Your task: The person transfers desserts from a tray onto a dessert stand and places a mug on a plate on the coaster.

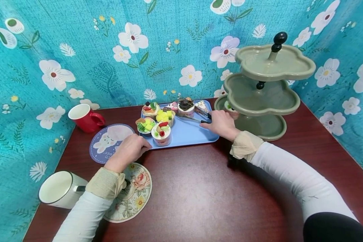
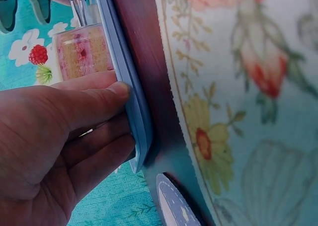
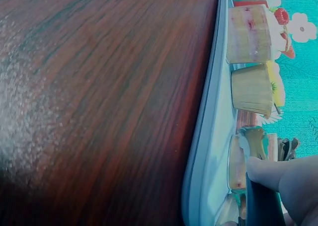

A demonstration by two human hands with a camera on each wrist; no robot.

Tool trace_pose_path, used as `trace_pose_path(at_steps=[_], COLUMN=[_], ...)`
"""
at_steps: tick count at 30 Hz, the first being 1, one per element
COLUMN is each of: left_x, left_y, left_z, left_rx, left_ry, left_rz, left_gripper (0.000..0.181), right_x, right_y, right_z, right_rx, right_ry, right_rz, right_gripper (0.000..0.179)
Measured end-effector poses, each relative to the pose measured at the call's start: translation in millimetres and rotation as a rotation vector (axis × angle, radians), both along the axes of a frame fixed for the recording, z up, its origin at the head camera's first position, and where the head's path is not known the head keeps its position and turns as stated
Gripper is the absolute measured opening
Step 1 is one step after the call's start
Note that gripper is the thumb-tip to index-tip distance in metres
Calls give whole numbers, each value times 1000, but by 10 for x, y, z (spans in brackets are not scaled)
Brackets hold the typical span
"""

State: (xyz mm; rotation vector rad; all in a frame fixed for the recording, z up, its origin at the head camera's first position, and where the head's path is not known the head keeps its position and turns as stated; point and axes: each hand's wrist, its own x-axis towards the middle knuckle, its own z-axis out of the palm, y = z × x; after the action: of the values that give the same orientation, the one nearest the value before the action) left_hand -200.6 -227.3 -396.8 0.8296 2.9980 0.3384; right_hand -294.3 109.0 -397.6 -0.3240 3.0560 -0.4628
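Observation:
Along its front left corner, a blue tray (image 1: 187, 136) is pinched by my left hand (image 1: 128, 149), thumb on the rim in the left wrist view. My right hand (image 1: 220, 123) grips metal tongs with black handles (image 1: 205, 121) over the tray's right part. The tong arms reach to either side of a chocolate-topped dessert cup (image 1: 186, 106) at the back. Several other dessert cups fill the tray's left side, among them one with a raspberry (image 1: 161, 136) and one with yellow fruit cubes (image 1: 165, 116). A cream-topped dessert (image 1: 201, 105) sits at the back right corner.
A green three-tier stand (image 1: 263, 97) rises at the right, with a dessert cup (image 1: 231, 109) on its bottom tier. On the left are a red mug (image 1: 84, 119), a white mug (image 1: 60, 191), a purple rabbit mat (image 1: 109, 143) and a round floral mat (image 1: 139, 198).

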Motion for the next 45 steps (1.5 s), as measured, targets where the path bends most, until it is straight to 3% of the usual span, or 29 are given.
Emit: trace_pose_path(at_steps=[15,25,40,45], left_x=[2,16,14,18], left_y=[-1,4,-2,-3], left_z=[17,18,4,4], left_rx=[11,25,19,21], left_ry=[0,3,-6,-6], left_rz=[-10,-4,-3,3], left_gripper=[15,15,15,14], right_x=[-32,-57,-45,-22], right_y=[-12,-51,-39,-22], right_z=[-49,-41,-119,-116], right_rx=[14,28,28,-13], right_ry=[9,22,59,48], right_rz=[12,2,-4,-16], right_gripper=[58,51,66,67])
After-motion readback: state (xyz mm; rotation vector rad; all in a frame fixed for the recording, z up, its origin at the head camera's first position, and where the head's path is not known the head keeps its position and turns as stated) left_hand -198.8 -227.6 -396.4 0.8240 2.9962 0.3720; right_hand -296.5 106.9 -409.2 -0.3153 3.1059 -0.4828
